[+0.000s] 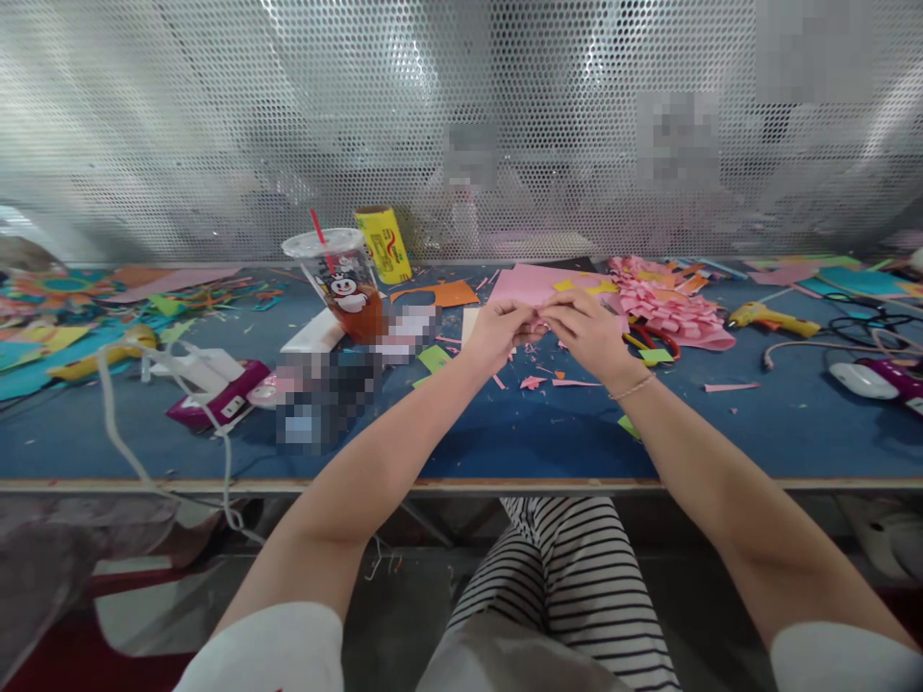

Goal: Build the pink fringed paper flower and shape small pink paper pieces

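Observation:
Above the blue table, my left hand (503,332) and my right hand (586,330) meet, their fingertips pinched close together. Between them is a small piece of pink paper (542,322), mostly hidden by the fingers. Behind the hands lie a pink paper sheet (523,281) and a yellow paper piece (586,285). A fringed pink paper flower (674,303) rests to the right of my right hand, with red-handled scissors (658,343) partly under it. Pink scraps (534,383) lie on the table below my hands.
To the left stand a lidded drink cup (350,288) with a red straw and a yellow box (384,245). A purple power strip (223,394) with white cables sits at the left. Yellow glue guns (775,319) lie on both sides. A perforated metal panel (505,115) rises behind the table.

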Tool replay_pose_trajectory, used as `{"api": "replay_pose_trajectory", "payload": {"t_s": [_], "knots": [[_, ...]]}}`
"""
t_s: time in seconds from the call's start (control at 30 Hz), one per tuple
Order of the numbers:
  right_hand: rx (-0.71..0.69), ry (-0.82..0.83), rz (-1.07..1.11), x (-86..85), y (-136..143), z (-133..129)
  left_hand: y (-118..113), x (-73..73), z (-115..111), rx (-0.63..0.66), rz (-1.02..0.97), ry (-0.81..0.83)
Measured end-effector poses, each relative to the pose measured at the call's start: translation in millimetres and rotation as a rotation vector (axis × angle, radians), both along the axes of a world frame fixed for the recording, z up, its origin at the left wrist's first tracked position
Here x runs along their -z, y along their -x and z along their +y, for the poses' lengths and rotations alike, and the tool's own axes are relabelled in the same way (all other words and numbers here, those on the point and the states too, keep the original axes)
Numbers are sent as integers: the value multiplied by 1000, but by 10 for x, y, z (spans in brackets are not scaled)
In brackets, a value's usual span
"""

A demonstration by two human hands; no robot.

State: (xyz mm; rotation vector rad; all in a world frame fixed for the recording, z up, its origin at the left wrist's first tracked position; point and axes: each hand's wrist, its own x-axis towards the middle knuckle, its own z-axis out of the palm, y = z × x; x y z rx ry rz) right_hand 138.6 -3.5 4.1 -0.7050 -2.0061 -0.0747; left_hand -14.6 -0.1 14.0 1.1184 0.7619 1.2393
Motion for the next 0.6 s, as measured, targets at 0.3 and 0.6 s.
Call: {"api": "replay_pose_trajectory", "payload": {"t_s": [0.3,0.6], "knots": [[-40,-8,-21,-55,-26,-12,27,-9,18,80,-29,14],[-41,-2,-32,-43,-40,-5,42,-5,36,106,-47,-8]]}}
